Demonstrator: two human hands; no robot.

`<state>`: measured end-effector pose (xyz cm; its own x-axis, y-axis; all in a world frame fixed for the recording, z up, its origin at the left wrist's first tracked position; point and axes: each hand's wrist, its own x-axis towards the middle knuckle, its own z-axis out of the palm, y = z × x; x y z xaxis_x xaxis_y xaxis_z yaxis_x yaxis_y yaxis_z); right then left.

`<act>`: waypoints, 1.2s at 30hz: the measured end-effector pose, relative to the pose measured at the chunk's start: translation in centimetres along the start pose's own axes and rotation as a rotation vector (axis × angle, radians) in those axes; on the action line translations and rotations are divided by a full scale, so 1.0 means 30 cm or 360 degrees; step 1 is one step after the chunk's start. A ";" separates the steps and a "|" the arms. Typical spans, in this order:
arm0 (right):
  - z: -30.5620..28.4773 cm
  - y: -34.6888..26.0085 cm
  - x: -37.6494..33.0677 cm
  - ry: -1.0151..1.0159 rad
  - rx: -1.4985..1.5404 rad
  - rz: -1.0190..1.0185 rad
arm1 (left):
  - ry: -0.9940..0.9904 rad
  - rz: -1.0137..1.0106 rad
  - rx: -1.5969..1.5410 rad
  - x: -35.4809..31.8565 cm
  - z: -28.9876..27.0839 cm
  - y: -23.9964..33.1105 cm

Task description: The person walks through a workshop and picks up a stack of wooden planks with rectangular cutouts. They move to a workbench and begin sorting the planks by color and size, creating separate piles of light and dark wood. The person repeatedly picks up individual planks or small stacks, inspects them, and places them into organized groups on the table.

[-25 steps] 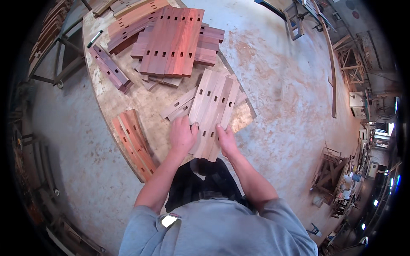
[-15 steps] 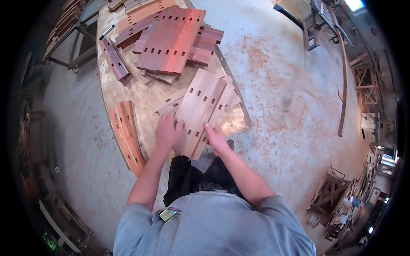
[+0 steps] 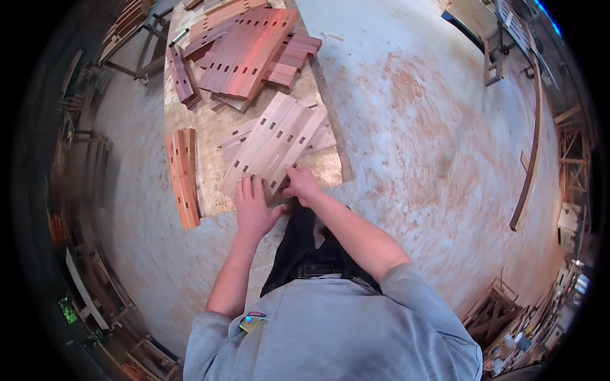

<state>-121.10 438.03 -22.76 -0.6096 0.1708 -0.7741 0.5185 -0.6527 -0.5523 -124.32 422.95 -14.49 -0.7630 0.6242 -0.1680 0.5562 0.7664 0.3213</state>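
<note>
A set of pale wooden slats [image 3: 274, 136] with rectangular slots lies side by side, slanting across the near part of the workbench. My left hand [image 3: 253, 208] rests on their near end, fingers stretched over the wood and thumb held apart. At their near right corner, my right hand [image 3: 302, 186] is closed on the edge of the outermost slat; some of its fingers are hidden. Other pale slotted slats [image 3: 323, 136] stick out from beneath this set on both sides.
Reddish slotted slats [image 3: 244, 54] are stacked farther up the workbench [image 3: 210, 152]. A few orange-brown slats [image 3: 184, 174] lie along its left edge. A dark slotted piece [image 3: 181, 79] sits beside a marker [image 3: 178, 38]. A wheeled metal rack [image 3: 143, 57] stands far left.
The slats in my hands have come down nearer the bench and spread wider. My left hand has loosened from a curled grip to outstretched fingers. The right hand has shifted slightly left.
</note>
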 end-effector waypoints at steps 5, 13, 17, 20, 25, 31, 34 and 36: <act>-0.023 -0.051 -0.004 -0.0062 -0.0222 0.0097 | 0.0045 -0.0033 0.0087 0.078 0.022 -0.003; -0.074 -0.219 -0.083 -0.0144 -0.0780 0.0161 | 0.0048 -0.0028 0.0035 0.155 0.016 0.011; -0.112 -0.255 -0.061 -0.0156 -0.0781 0.0203 | 0.0124 0.0058 0.0021 0.161 0.013 0.021; -0.089 -0.341 -0.074 -0.0280 -0.1506 -0.0036 | 0.0125 0.0033 -0.0023 0.155 0.028 0.034; -0.075 -0.488 -0.130 -0.0691 -0.2650 -0.1509 | 0.0218 -0.0035 -0.0015 0.163 0.062 0.057; -0.152 -0.546 0.113 -0.0845 -0.3064 -0.2120 | 0.0320 -0.0546 0.0090 0.155 0.040 0.185; -0.160 -0.575 0.123 -0.1002 -0.3014 -0.2194 | 0.0684 -0.1070 0.0153 0.113 0.053 0.306; -0.158 -0.588 0.136 -0.1061 -0.3023 -0.2146 | 0.0874 -0.1512 -0.0438 0.091 0.128 0.377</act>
<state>-129.89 453.73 -17.65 -0.7589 -0.6502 0.0350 -0.6266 0.7147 -0.3108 -118.86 433.91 -14.90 -0.9171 -0.3962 -0.0433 -0.3656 0.7930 0.4872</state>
